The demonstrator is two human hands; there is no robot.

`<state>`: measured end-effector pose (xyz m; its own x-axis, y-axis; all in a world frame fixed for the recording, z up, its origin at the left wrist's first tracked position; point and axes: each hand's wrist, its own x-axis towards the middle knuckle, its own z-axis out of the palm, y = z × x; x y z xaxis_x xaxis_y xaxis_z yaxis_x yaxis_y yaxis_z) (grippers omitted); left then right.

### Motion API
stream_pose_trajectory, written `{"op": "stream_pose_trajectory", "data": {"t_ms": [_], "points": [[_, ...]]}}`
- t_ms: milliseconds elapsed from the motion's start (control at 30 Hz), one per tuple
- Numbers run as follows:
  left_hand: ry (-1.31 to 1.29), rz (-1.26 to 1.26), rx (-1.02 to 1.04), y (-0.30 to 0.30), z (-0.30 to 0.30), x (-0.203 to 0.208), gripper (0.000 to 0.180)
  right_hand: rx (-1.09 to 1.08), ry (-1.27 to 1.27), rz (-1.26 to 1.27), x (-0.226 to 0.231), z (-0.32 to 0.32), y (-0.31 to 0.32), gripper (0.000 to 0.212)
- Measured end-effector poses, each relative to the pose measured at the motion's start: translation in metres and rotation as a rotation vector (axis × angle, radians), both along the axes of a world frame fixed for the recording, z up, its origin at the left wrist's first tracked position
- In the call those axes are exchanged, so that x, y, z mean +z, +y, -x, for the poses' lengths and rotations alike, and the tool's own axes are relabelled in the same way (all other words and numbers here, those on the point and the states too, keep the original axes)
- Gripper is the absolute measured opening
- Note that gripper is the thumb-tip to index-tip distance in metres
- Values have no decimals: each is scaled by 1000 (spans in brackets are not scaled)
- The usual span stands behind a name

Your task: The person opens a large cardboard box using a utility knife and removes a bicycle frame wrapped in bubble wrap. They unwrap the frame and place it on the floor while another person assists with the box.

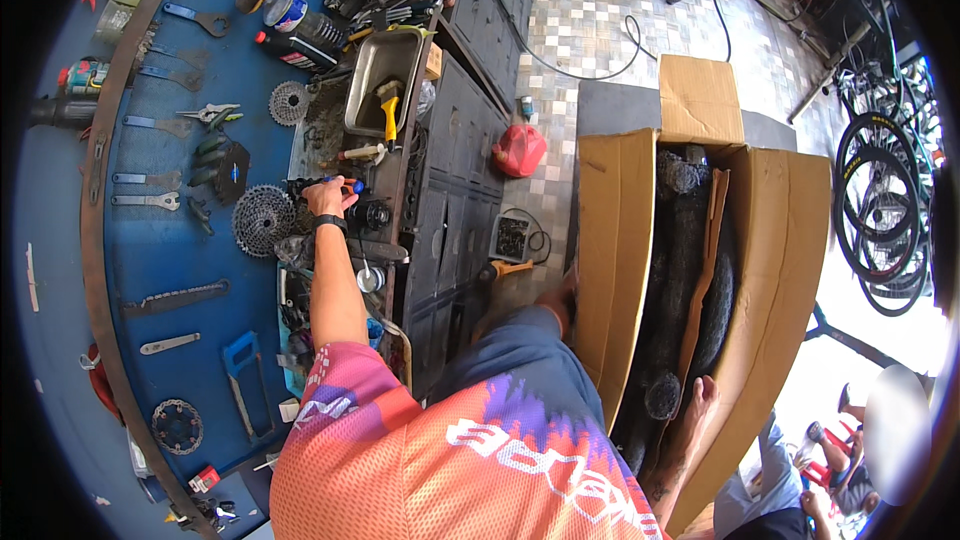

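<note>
My left hand [328,198], with a dark watch on its wrist, is over the cluttered edge of the workbench. Its fingers are closed around a small dark thing with a blue end [357,186]; the kind cannot be made out. Just below lies a black round part [374,215], and a large cassette sprocket [264,221] is to the left. My right hand [703,395] rests inside a tall open cardboard box [612,240], by its inner wall; its fingers are partly hidden. Within the box stand long dark parts [680,250] in wrapping, beside a tyre-like black curve [715,320].
Wrenches [148,200], a blue hacksaw [240,370] and a chain whip [176,297] are on the blue board. A metal tray [384,80] holds a yellow-handled brush [389,115]. A red bag [519,150] and a cable are on the tiled floor. Bicycle wheels [880,200] and people are at right.
</note>
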<state>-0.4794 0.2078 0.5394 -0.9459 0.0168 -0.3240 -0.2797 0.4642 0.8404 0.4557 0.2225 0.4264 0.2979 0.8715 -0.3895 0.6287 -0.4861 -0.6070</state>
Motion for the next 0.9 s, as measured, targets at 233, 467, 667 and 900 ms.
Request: {"op": "stream_pose_trajectory", "data": {"t_ms": [233,467,667,900], "points": [[76,495,-406,0,5,19,28,-68,37,53,37,31,6,37],[906,379,-626,115,-158,48,29,-250,-122,-167,62,31,18,24],[131,-253,-1868,188,-514,-8,23,-160,-621,-287,51,31,23,59],[1060,-455,-2745,227,-719,-76,50,-341,-713,-57,53,18,-14,77]]}}
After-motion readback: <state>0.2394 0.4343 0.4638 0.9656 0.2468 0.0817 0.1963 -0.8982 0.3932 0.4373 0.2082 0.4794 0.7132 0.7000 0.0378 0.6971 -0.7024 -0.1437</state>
